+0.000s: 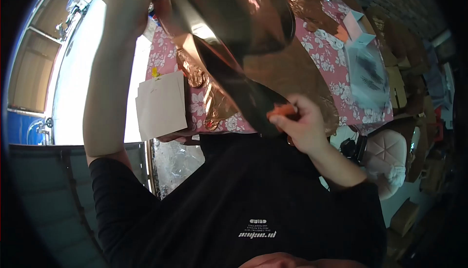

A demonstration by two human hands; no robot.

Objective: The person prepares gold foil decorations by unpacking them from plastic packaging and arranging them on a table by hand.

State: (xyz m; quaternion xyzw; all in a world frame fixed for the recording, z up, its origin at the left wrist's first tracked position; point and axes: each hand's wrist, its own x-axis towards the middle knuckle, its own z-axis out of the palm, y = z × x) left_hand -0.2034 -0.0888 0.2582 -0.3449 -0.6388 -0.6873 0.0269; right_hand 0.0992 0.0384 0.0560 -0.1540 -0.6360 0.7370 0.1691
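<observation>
A shiny copper-coloured film rises toward the camera and stretches down in a dark fold to my right hand. My left hand is raised at the top edge, closed on the upper part of this film; blur and the frame edge hide most of its fingers. Low by the table's near edge, my right hand is closed around a small orange object, whose kind I cannot make out. Its fingertips are at the film's lower end. More film lies flat below the raised part.
A pink floral tablecloth covers the table. Pale card sheets lie at its left corner. On the right are a clear plastic bag and an open white box. A cushioned stool and cardboard boxes stand beyond.
</observation>
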